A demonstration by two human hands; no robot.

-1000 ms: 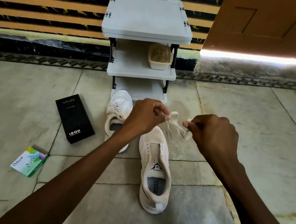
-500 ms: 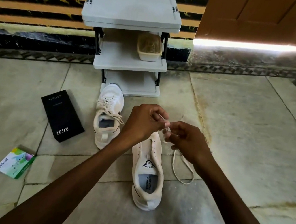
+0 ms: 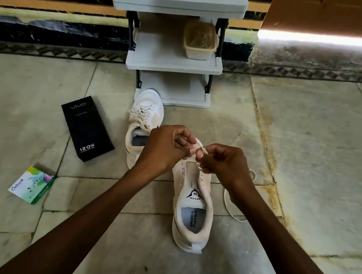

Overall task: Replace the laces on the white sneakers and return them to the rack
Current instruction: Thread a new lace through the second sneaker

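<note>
I've got both hands over the near sneaker, white smooth upper, toe pointing at the rack, empty eyelet rows showing, tongue printed "SPEED" with a black triangular S logo, insole reads "SPEED & FLEXIBLE", pull tab at the heel. My left hand is curled with fingertips pinching one end of the white lace, right hand pinching it too, just beside the left, fingertips almost touching above the front eyelets. The rest of the lace is a thin flat cord looping down onto the floor to the right of the shoe. Second sneaker sits further off, touching the foot of the rack, still laced with loose ends splayed, mesh-looking toe, dark insole. Rack is grey plastic, three flat shelves on black posts, standing against a striped orange and black wall; a cream rectangular tub with tangled fibrous stuff inside sits on the middle shelf at right. Left of the shoes a matte black box lies flat, reading "VIVO" and "120W". Nearer me, a small green and white carton reads "Odonil". Floor is pale stone slabs, stained and rust-streaked along one joint
</note>
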